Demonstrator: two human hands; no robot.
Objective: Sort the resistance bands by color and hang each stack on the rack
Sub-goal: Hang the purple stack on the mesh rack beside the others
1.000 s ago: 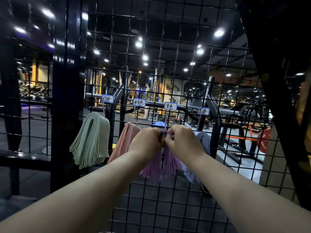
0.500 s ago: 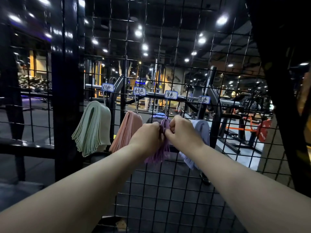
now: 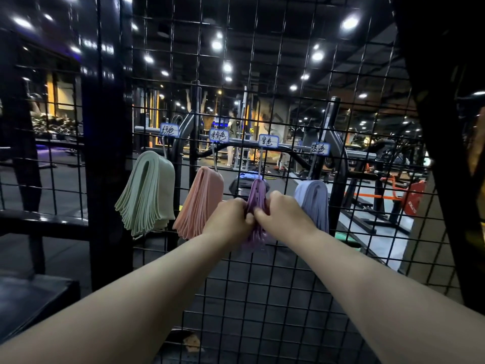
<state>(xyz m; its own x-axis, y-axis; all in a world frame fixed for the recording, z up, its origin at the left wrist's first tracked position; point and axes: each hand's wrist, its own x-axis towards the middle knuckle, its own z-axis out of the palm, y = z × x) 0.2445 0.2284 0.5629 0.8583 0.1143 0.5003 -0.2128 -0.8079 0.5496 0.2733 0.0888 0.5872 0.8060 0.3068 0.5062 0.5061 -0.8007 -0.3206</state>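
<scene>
Fingers first: the left hand's fingers (image 3: 247, 218) are curled in tight and the right hand's fingers (image 3: 260, 213) are curled in to meet them, both pinching the purple bands (image 3: 258, 191) partway down the bundle. The knuckles of the two hands are almost touching. The left hand (image 3: 230, 219) is clamped on from the left, the right hand (image 3: 284, 215) from the right, and both bare forearms reach in from the near edge.

The purple bands hang folded over a thin hook (image 3: 260, 166) on the wire rack (image 3: 262, 298). Their top loop pokes up above the hands and the loose ends trail below the wrists. Straight above sits a small handwritten label (image 3: 268, 141) clipped to the mesh.

Moving outward: just right of the right hand hangs the blue stack (image 3: 313, 200), draped over its own hook under its own label (image 3: 320, 148). To the left of the left hand is the pink stack (image 3: 202, 203), fanned out at the bottom and partly behind the left wrist. Further left is the green stack (image 3: 147, 190), the fattest of the lot, hanging near a thick black post (image 3: 107, 153). Pink and green each have a label above. That makes four colours in a row along the rack, each apart from its neighbour.

Through the mesh, on the far side, there is a dim gym floor with machines, an orange-framed one (image 3: 380, 195) at far right, and bright ceiling spots overhead.
</scene>
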